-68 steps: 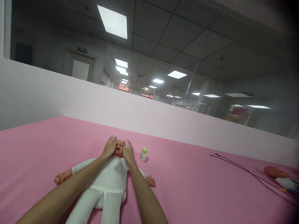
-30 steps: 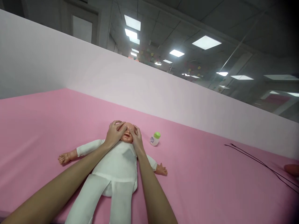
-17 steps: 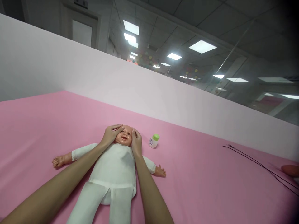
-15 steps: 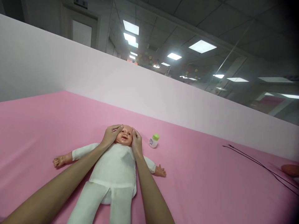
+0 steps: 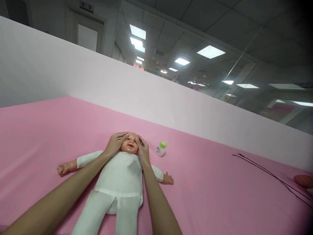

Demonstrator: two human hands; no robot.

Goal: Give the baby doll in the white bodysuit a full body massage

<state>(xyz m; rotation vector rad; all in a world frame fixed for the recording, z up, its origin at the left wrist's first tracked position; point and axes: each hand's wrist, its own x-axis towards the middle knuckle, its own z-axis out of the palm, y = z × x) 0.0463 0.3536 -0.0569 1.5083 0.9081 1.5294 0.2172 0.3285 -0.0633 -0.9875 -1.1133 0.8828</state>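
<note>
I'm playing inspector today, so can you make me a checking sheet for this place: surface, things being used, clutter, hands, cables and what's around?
Surface: pink cover, faint creases at left.
Things: doll in white, face up; green-capped bottle standing nearby.
Clutter: reddish-brown rounded thing, cut off at right; can't tell what.
Hands: left hand and right hand at opposite sides of the doll's head.
Cables: thin black cords at right.
Surroundings: pale low wall; door and lit ceiling panels beyond.
</note>
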